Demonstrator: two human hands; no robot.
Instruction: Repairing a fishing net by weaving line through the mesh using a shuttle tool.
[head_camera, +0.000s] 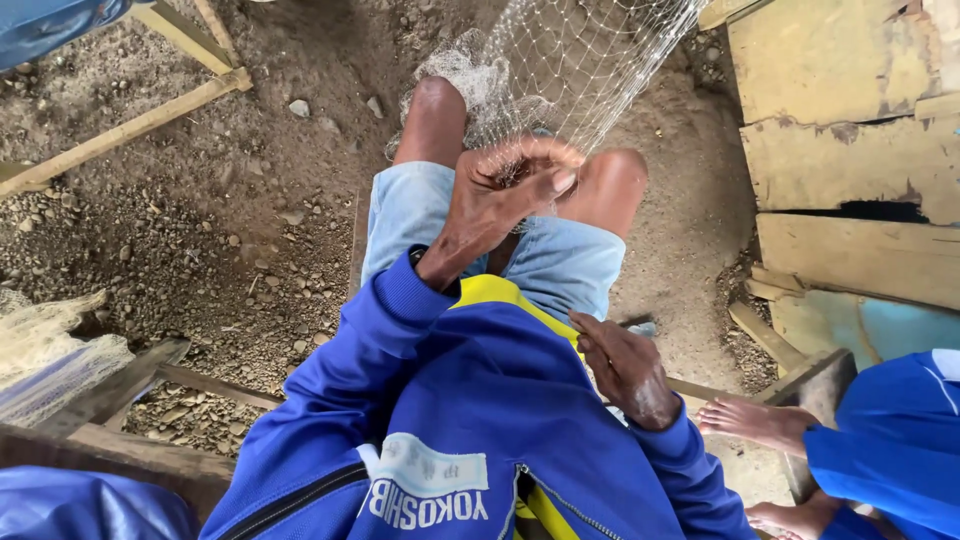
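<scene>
- The left hand (500, 200) is closing its fingers on a fold of the pale fishing net (570, 60), which is stretching up and away from that hand over the knees.
- The right hand (625, 370) is resting loosely curled and empty against the blue jacket (450, 400), below the left hand.
- A good grip here, I judge, is keeping the mesh taut without bunching it.

net (580, 60) cut off at top edge, neighbour's bare foot (755, 420) partly hidden
</scene>
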